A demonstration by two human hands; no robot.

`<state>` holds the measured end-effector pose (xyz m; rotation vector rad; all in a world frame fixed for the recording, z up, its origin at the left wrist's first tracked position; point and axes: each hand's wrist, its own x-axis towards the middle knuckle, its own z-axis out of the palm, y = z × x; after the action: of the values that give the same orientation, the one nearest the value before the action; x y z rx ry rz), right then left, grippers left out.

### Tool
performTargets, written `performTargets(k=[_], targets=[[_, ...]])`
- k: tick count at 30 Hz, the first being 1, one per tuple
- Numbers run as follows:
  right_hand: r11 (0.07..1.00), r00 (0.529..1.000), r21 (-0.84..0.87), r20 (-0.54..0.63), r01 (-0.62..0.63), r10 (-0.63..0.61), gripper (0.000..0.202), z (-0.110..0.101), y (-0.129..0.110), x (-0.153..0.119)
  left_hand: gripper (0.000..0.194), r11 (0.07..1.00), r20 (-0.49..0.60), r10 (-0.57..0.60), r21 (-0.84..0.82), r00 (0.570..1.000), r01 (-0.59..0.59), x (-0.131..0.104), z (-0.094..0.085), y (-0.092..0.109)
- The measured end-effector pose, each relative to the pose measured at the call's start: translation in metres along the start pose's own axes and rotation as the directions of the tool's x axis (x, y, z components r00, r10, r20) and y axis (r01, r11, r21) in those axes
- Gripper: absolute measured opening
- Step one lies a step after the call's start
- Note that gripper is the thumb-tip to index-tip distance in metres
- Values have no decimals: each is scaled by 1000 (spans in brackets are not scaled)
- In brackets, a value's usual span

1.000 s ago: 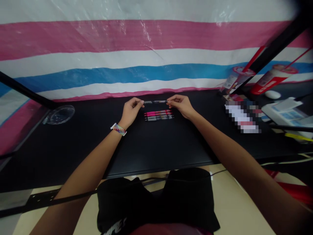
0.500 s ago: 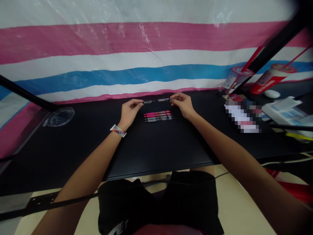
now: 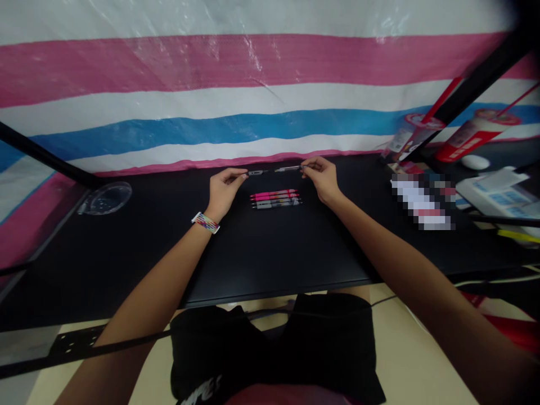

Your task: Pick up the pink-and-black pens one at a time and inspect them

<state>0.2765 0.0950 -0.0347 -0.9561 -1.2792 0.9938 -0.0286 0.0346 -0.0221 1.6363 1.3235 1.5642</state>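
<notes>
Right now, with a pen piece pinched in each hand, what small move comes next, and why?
Probably draw the right hand a little further right: the two pen pieces look only just parted, while three pens lie below them.

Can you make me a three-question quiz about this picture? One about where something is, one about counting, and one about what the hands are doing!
1. Where is the clear dish?
A. Far to the left on the table
B. Between the hands
C. On the person's lap

2. How many pens lie on the table below the hands?
A. One
B. Three
C. Six

3. What are the left hand and right hand doing?
A. Resting flat on the table
B. Each pinching one end of a dark pen, held above the table
C. Holding a cup

Answers:
1. A, the dish sits near the left edge, away from both hands.
2. B, three pens lie side by side, the top one pink.
3. B, fingertips of both hands grip the pen's two ends, which look slightly pulled apart in the middle.
</notes>
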Motion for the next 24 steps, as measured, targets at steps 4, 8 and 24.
performTargets(k=[4,8,24], targets=[[1000,1000,-18,-14,0,0,14,0,0,-1,13,1000,-7,-5,1,1000,5,0,1,1],[999,994,-36,110,-17,21,16,2,-4,-5,15,1000,70,-22,24,997,20,-1,1,3],[996,972,-73,227,-49,64,18,4,-13,-13,18,996,171,53,58,984,-64,-3,3,4]])
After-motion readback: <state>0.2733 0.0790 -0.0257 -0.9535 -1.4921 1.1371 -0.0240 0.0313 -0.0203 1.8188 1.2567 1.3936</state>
